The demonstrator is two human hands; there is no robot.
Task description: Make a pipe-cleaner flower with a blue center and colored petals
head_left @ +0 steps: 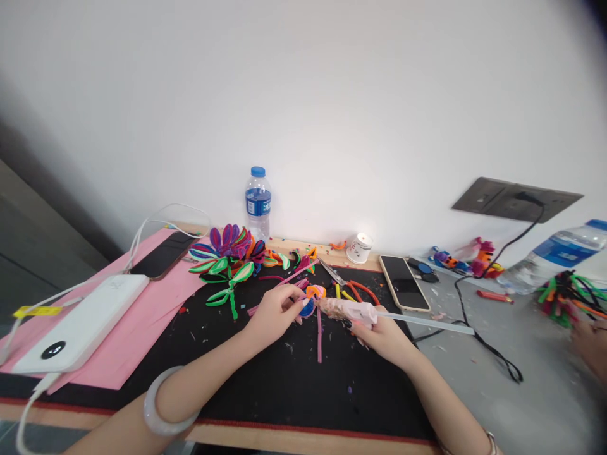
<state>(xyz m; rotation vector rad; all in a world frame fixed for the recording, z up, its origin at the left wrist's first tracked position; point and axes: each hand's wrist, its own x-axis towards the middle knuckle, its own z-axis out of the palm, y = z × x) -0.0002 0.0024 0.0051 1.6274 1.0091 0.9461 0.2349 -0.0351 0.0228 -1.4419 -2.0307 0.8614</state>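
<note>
The left hand (281, 311) pinches a small orange-and-pink fuzzy piece (315, 291), and the right hand (383, 336) is wrapped around a pale pink glue gun (353, 311). The fuzzy piece is above the black mat (303, 392) on the bench, right by the gun's tip. A blue fuzzy bit (307, 308) is just under it — I can't tell if they are joined. The tip is so close to the left fingers that, if it is hot, one little slip could burn them. Too much glue could make the fuzz clump. A pink fuzzy stem (319, 338) lies near the tip, so glue could drip on it. A long glue stick (427, 321) pokes out the back, over the black cord (497, 360) — if the cord snagged, it could tug the gun. Behind are scissors (334, 273), a paper cup (359, 248) and a fuzzy flower (229, 240).
</note>
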